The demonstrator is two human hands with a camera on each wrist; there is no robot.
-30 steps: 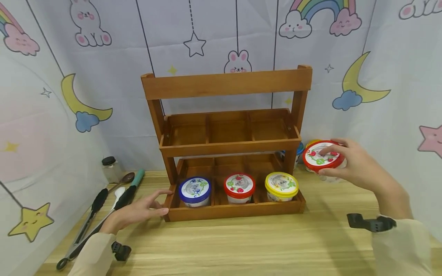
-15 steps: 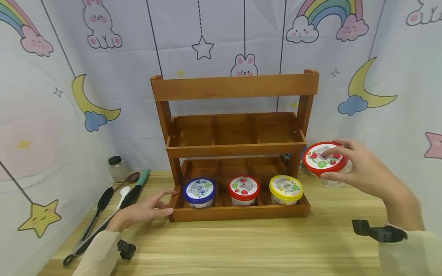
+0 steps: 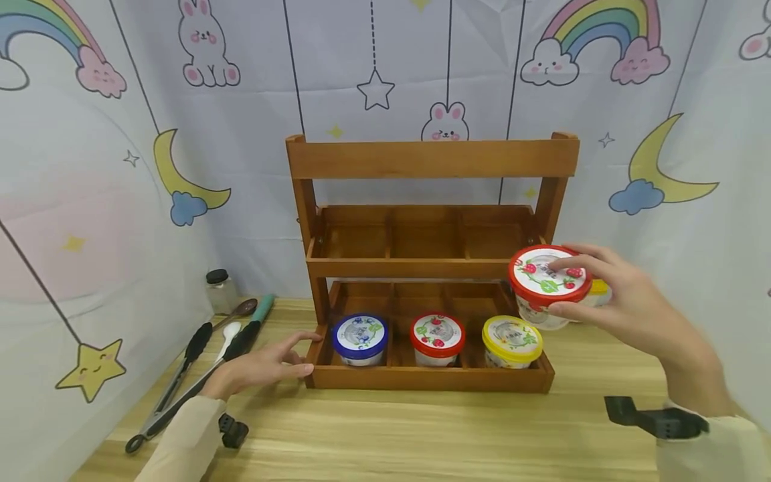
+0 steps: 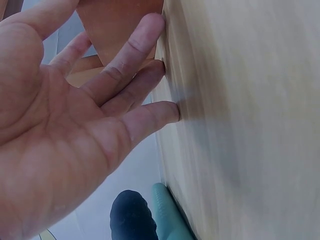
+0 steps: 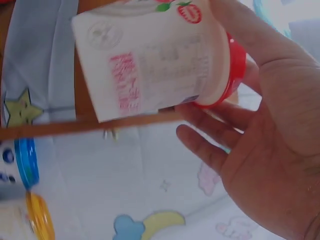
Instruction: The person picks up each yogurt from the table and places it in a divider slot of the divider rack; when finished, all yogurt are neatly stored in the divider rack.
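My right hand (image 3: 638, 311) grips a white tub with a red lid (image 3: 535, 280), berries printed on it, in the air by the right end of a two-tier wooden rack (image 3: 430, 380). In the right wrist view the tub (image 5: 150, 65) lies tilted, thumb and fingers around its lid end. My left hand (image 3: 259, 368) rests against the rack's lower left end, fingers loosely spread. In the lower tier's front row stand a blue-lidded tub (image 3: 360, 338), a red-lidded tub (image 3: 438, 338) and a yellow-lidded tub (image 3: 512, 340).
Tongs (image 3: 181, 368), spoons (image 3: 230, 335) and a black-capped jar (image 3: 220, 291) lie or stand at the left. Behind the rack's right end, a blue-lidded tub (image 5: 17, 162) and a yellow-lidded tub (image 5: 30, 220) show in the right wrist view. A printed cloth (image 3: 259, 167) hangs behind.
My right hand has carried the red-lidded tub leftward, closer to the rack's right post. The head view has shifted left. My left hand stays at the rack's left end.
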